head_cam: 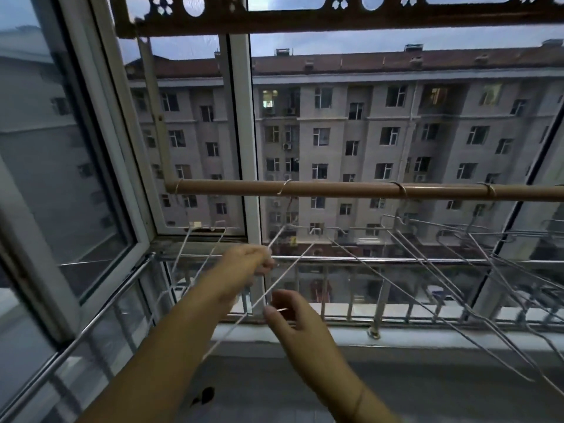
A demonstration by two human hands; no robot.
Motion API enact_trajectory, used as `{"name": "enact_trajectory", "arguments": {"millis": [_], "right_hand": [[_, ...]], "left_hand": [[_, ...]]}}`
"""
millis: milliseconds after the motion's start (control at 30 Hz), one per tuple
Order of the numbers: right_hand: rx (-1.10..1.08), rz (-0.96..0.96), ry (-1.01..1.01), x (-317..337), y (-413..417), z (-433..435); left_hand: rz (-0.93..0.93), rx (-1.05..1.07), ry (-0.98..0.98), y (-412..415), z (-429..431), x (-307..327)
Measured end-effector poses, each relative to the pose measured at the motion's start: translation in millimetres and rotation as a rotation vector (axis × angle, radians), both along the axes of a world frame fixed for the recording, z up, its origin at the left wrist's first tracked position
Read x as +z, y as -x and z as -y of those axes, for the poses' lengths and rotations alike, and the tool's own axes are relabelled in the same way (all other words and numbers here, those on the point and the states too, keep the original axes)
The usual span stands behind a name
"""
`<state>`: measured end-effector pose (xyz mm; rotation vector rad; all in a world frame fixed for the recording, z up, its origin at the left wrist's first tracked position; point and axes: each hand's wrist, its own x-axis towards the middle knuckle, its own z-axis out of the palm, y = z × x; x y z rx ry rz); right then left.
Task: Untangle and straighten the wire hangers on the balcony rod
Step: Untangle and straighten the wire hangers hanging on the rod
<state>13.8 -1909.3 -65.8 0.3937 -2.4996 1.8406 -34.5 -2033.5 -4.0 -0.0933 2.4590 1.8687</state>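
A brown rod runs across the window at mid height, with several wire hanger hooks looped over it. Thin white wire hangers dangle from it and swing toward me, crossing one another, most densely at the right. My left hand is closed around the shoulder of one wire hanger just below the rod's left half. My right hand sits lower and pinches the same hanger's wire between thumb and fingers. Another hanger hangs at the far left, partly behind my left forearm.
A steel railing guards the window behind the hangers. An opened window sash angles inward at left, with a metal rail below it. A white sill runs under the railing. Overhead is a brown perforated bracket.
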Motion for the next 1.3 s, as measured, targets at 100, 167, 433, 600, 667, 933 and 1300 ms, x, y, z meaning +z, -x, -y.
{"name": "enact_trajectory", "arguments": {"millis": [100, 167, 433, 600, 667, 933, 1300], "right_hand": [[-0.077, -0.054, 0.114, 4.5, 17.1, 18.0], [-0.136, -0.087, 0.167, 5.4, 22.7, 26.7], [-0.226, -0.191, 0.284, 19.6, 37.4, 27.7], [-0.175, -0.129, 0.241, 37.7, 63.7, 13.5], [-0.181, -0.086, 0.195, 30.7, 68.4, 3.2], [-0.285, -0.025, -0.139, -26.8, 69.7, -47.6], [0.020, 0.132, -0.661, -50.0, 36.9, -78.7]], "left_hand": [[0.118, -0.132, -0.230, 6.0, -0.7, -1.5], [0.142, -0.148, -0.334, 14.0, -3.4, -5.9], [0.164, -0.092, -0.563, 44.0, -21.5, 4.7], [0.112, -0.054, -0.522, 67.7, -30.5, 14.4], [0.101, -0.048, -0.480, 71.9, -29.4, 2.1], [0.219, -0.125, 0.032, 49.9, 3.6, -88.3], [0.041, -0.229, 0.342, 34.3, 9.1, -118.5]]}}
